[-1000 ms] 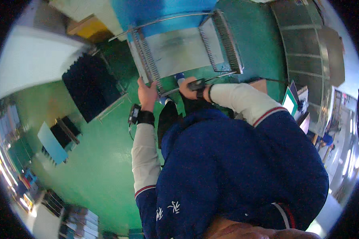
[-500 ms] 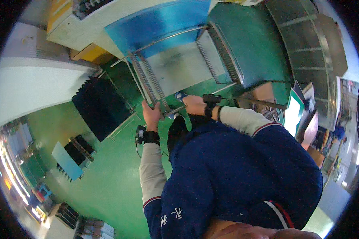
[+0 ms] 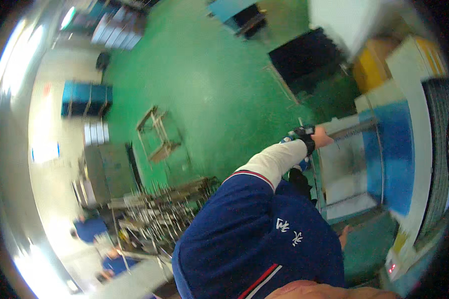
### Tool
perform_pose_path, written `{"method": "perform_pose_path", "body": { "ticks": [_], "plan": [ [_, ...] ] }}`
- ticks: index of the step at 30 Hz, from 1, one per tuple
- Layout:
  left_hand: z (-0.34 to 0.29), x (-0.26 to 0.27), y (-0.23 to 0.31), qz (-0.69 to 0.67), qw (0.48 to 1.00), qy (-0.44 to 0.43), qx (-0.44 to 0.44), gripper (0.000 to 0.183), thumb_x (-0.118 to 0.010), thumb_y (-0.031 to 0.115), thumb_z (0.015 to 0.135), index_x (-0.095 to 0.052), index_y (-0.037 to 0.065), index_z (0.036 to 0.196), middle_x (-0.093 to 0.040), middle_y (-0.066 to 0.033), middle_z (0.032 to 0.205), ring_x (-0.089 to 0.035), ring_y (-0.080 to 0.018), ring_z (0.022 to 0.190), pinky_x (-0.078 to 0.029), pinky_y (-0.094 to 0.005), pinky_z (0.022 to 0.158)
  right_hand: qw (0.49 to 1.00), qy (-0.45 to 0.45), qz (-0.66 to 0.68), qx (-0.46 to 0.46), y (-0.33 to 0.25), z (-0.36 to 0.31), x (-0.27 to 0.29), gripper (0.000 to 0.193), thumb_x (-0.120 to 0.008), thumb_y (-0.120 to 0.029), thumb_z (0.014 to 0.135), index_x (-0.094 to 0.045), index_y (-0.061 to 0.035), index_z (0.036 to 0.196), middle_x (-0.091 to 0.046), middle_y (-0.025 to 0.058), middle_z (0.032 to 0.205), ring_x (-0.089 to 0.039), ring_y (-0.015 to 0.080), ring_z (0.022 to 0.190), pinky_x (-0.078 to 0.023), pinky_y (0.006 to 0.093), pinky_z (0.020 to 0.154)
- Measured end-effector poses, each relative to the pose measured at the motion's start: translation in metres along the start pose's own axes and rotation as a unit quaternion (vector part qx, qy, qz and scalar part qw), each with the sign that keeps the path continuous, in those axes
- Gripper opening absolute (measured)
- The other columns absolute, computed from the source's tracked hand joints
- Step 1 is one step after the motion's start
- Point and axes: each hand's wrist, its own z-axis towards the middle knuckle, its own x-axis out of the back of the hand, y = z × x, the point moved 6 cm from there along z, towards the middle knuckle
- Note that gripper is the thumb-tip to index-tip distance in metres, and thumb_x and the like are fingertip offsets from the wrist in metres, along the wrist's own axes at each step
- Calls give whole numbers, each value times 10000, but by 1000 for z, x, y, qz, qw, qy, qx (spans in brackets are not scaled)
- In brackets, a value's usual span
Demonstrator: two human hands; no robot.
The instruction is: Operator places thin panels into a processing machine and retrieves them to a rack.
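A metal frame rack (image 3: 356,130) with slotted sides lies at the right, blurred by motion. A pale flat surface (image 3: 345,167) shows between its sides, and a blue panel (image 3: 391,154) slopes up behind it. My left hand (image 3: 323,137), with a black strap and small device at the wrist, closes around the near corner of the rack at its left side. Its fingertips are smeared. My right hand (image 3: 344,236) shows only in part past my body, just outside the rack's right side, fingers stretched out and apparently off the rack.
A black ridged stack (image 3: 307,60) stands beyond the rack on the green floor (image 3: 209,99). A small frame cart (image 3: 157,134) is to the left. Crowded metal racks (image 3: 159,214) stand at lower left, near two people in blue (image 3: 92,229).
My view has swung far to the left, so the rack now appears at the right. My left hand stays at the rack; my right hand has come away from its front bar.
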Motion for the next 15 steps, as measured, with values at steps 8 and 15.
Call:
{"method": "perform_pose_path", "body": {
  "ticks": [8,15],
  "plan": [
    [-5,-32,-108,-83,969,226,47,482,-693,366,669,-664,-30,942,-670,-216,850,-675,-318,815,-531,-444,711,901,-119,233,-345,16,118,-34,607,-596,-495,877,-481,-72,1296,-607,131,996,-574,273,833,-462,428,735],
    [-160,108,-101,-230,942,175,170,392,-639,250,713,-621,-40,975,-650,-214,927,-661,-359,825,-539,-430,673,944,-174,183,-214,-94,237,-77,552,-610,-479,874,-506,-62,1220,-577,114,933,-549,257,787,-447,417,695]
  ]
}}
